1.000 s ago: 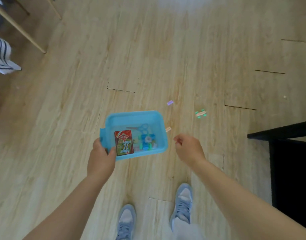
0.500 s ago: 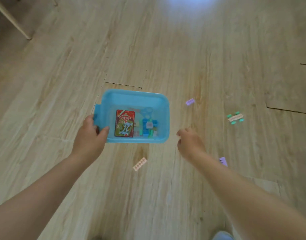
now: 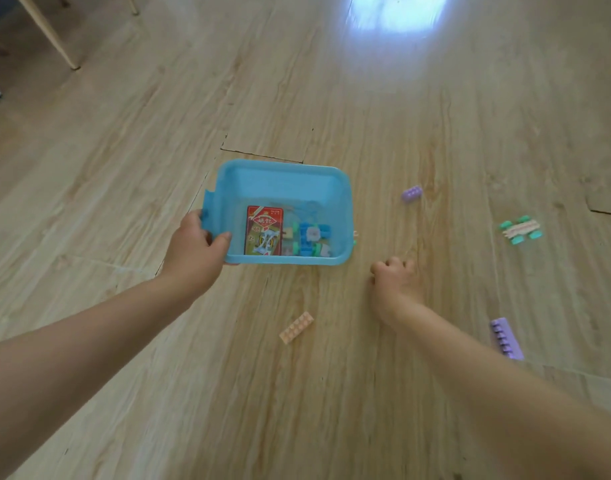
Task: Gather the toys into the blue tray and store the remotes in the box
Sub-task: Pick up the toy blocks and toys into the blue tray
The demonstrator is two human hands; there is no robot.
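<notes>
The left hand (image 3: 193, 251) has its grip closed around the near left corner of the blue tray (image 3: 283, 174), thumb hooked over the smooth plastic rim beside a small side tab. The right hand (image 3: 395, 282) hangs with fingers curled into a loose fist, holding nothing, just right of the tray. Inside the rounded rectangular tray lie a glossy red card pack (image 3: 264, 230) and a cluster of blue and green studded bricks (image 3: 311, 239). On the pale wood-grain floor (image 3: 124, 150) lie a flat peach studded plate (image 3: 296, 328), a small lilac brick (image 3: 411, 193), a long lilac brick (image 3: 506, 337) and a pink piece with mint wheels (image 3: 520, 230).
</notes>
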